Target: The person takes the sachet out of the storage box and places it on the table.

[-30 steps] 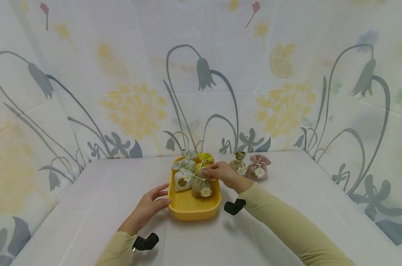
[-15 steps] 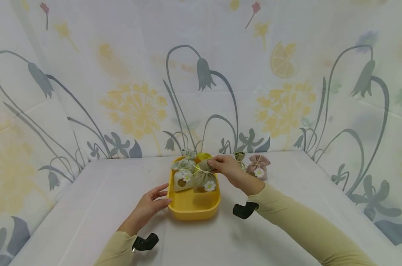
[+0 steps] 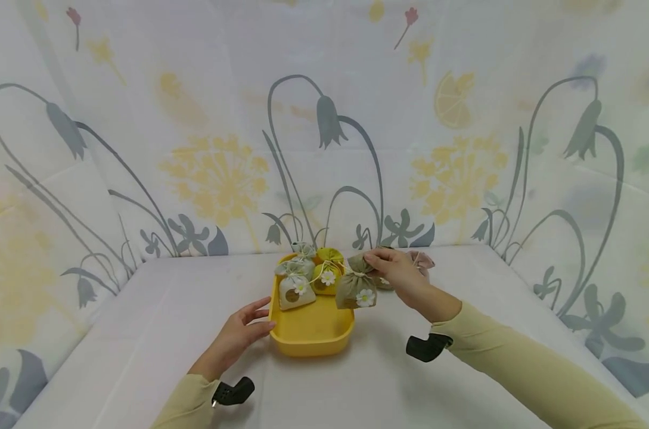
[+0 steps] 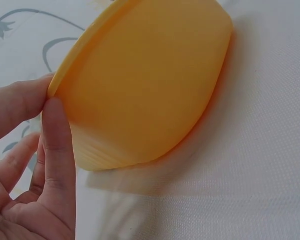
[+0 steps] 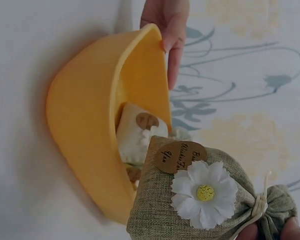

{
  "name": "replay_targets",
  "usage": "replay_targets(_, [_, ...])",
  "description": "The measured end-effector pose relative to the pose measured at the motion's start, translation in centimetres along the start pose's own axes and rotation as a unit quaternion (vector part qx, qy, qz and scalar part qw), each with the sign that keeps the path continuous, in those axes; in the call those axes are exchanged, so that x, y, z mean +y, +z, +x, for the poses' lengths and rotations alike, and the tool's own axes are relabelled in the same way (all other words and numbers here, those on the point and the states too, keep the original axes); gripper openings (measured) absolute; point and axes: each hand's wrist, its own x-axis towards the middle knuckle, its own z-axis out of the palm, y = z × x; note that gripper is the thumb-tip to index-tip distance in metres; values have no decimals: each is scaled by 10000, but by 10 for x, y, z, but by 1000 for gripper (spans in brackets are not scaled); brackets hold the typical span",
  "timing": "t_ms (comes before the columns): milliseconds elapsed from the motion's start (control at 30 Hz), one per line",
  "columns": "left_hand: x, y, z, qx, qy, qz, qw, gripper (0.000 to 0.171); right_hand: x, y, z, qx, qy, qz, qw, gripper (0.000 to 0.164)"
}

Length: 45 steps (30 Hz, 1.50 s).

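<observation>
My right hand (image 3: 401,271) pinches the gathered neck of an olive-grey drawstring pouch (image 3: 351,289) and holds it up over the right rim of a yellow plastic tub (image 3: 311,347). In the right wrist view this pouch (image 5: 165,205) shows a white artificial daisy and a brown round label. My left hand (image 3: 235,339) rests against the tub's left rim, thumb and fingers apart and relaxed. Inside the tub stand a white pouch (image 3: 288,298), another pale pouch (image 3: 303,260) behind it and a yellow pouch (image 3: 324,287).
Behind my right hand stand a pink pouch (image 3: 423,262) and another olive pouch (image 3: 386,285), both partly hidden. A white cloth (image 3: 195,286) covers the table, and a flower-printed curtain (image 3: 222,119) hangs at its back edge.
My right hand has lifted the olive-grey pouch from inside the tub and carried it rightward to the rim. The yellow pouch behind it has come into view. My left hand has stayed put.
</observation>
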Motion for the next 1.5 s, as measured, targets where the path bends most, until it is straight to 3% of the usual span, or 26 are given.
replay_targets(533, [-1,1,1,55,4,-52,10000,57,21,-39,-6,446,150,-168,9988,35])
replay_targets(967, [0,3,0,129,-51,-57,9999,57,58,-52,9,642,199,111,9977,31])
replay_targets(1200, [0,2,0,100,-30,-73,9999,57,77,-55,17,770,175,-38,9969,36])
replay_targets(1500, [-1,2,0,111,-17,-100,9999,57,79,-65,12,926,232,-26,9954,43])
